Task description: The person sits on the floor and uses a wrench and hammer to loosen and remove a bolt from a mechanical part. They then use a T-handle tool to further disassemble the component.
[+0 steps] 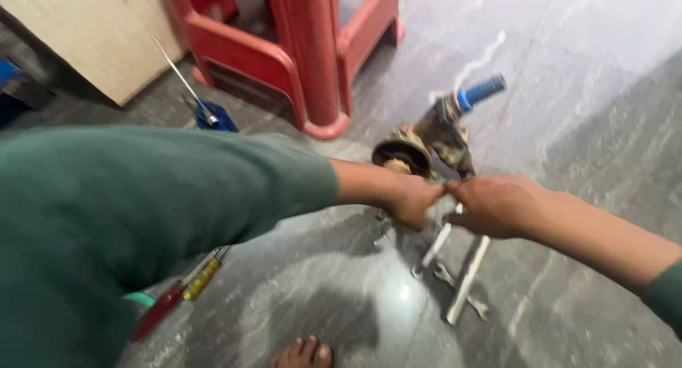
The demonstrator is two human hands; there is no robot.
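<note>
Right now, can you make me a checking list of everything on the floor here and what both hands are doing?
Surface: grey stone floor, shiny, with pale smears.
Job's things: rusty machine part with a blue grip, standing on the floor just behind the hands.
Clutter: white bars and a spanner under the hands; two screwdrivers, red and yellow handled, at lower left.
Grippers: left hand and right hand meet, pinching something too blurred to tell.
Cables: nothing seen.
Surroundings: red plastic stool, wooden board, blue tool, bare toes.

home floor w/ tools [177,293], plastic stool [305,48].
</note>
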